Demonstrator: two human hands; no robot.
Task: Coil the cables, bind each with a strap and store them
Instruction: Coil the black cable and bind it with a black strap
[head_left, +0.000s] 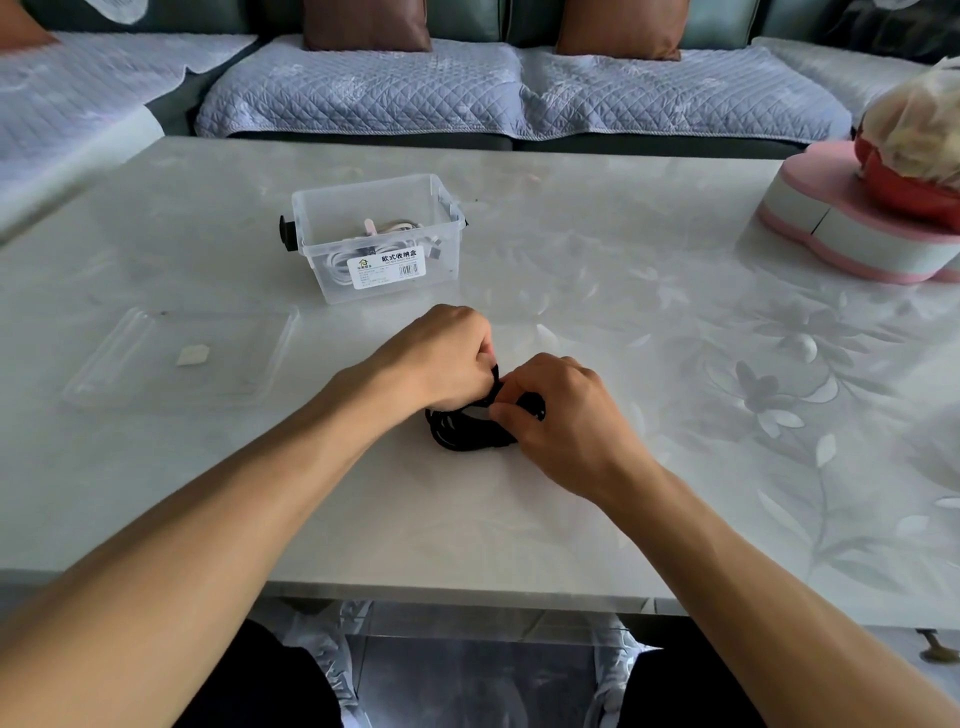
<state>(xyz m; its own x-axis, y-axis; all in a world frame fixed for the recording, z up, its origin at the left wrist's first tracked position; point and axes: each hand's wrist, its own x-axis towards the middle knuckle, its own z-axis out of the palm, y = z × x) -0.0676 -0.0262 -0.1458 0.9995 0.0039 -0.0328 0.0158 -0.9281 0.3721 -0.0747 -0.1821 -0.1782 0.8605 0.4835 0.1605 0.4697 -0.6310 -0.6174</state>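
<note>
— Where do we have the black cable (457, 434)?

— Coiled into a small bundle on the white table (571, 234), near the front edge, right between our two hands. A black strap (496, 382) rises from the top of the coil.

— And the hands?

— Our left hand (441, 358) is curled, its fingertips pinching the strap where it stands up from the bundle. Our right hand (561, 415) is curled too, its fingers pinching the coil and strap from the other side — the two hands almost touch. We cannot tell whether the strap is closed yet; the fingers hide that part.

— What lies beyond?

— Farther back on the table stands the clear storage box (379, 234), open, with a white cable (363, 241) coiled inside and a printed label on its front wall. Its clear lid (182, 356) lies flat to the left of our hands. At the far right sits a pink-and-white heart-shaped box (852, 228) with a red object in a plastic bag (914, 135) on top — behind everything, a sofa (415, 88) with quilted covers and brown cushions.
</note>
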